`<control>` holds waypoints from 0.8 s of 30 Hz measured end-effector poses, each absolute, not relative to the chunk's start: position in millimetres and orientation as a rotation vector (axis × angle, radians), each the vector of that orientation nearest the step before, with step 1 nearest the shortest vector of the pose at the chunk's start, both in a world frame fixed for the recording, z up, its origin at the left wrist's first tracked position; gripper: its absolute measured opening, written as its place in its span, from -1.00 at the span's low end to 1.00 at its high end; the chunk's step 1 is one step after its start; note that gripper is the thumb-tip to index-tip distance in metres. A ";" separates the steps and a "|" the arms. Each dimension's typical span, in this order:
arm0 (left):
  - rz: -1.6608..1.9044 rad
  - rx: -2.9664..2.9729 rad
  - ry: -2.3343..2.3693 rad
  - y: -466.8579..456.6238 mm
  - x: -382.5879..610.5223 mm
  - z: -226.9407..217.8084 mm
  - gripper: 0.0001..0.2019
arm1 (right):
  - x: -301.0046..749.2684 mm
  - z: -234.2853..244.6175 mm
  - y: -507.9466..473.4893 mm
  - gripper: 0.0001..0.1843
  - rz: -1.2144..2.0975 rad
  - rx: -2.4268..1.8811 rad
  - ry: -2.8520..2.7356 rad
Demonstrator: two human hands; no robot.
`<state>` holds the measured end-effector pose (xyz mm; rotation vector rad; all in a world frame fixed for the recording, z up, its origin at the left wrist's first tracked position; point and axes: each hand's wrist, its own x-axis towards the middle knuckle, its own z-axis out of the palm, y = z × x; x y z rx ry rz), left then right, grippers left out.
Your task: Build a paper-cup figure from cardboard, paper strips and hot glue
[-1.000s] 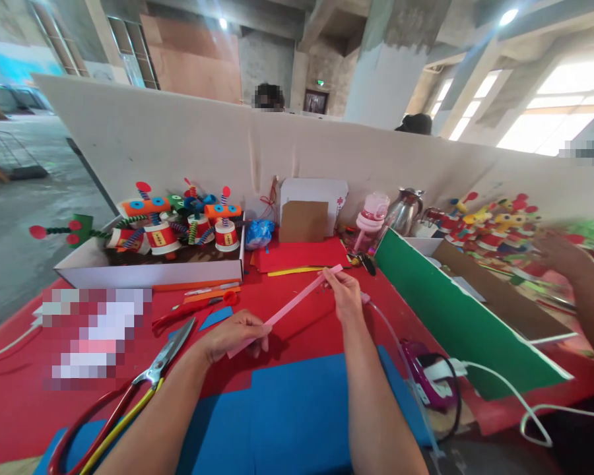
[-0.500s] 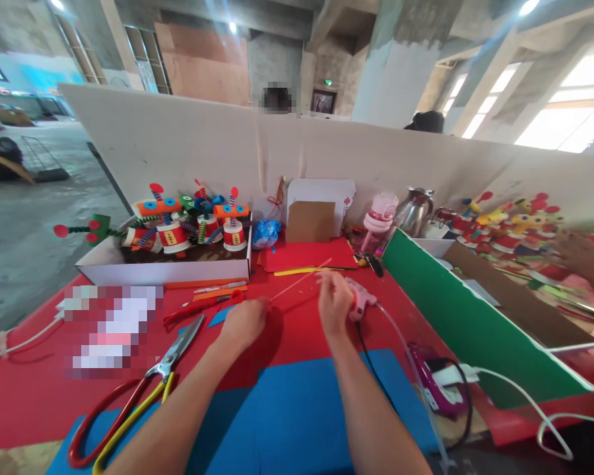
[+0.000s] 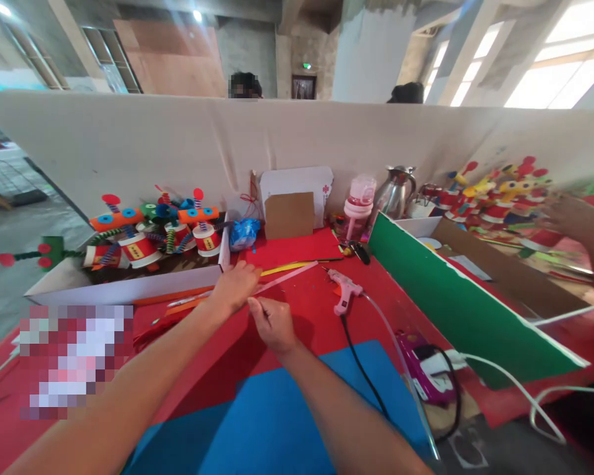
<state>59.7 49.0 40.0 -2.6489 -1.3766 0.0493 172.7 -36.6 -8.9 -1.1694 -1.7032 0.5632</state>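
Note:
My left hand and my right hand meet over the red table cover, both pinching one end of a long pink paper strip. The strip runs up and to the right from my fingers, its far end near the yellow paper. A pink glue gun lies on the cover just right of my hands, its black cord trailing toward me. A blue sheet lies under my forearms.
A white box of colourful paper-cup figures stands at the left. At the back are a brown card, a pink bottle and a steel jug. A green-sided box fills the right, with another person's arm above it.
My right hand slid down the strip from its far end to meet my left hand. The view shifted, putting the scissors out of sight. The glue gun lies uncovered on the table.

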 end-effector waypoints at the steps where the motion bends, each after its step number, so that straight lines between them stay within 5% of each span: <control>1: 0.026 -2.675 -1.332 59.9 59.8 43.5 -0.76 | 170.9 -10.5 -35.0 -0.43 0.554 -1.167 -1.741; 16: -0.067 -2.759 -1.142 135.7 146.0 4.6 -0.72 | 164.4 -15.0 -21.1 -0.70 0.412 -1.465 -1.835; 24: -0.027 -2.806 -1.229 147.1 148.5 12.4 -0.75 | 168.8 -13.8 -19.1 -0.61 0.419 -1.382 -1.649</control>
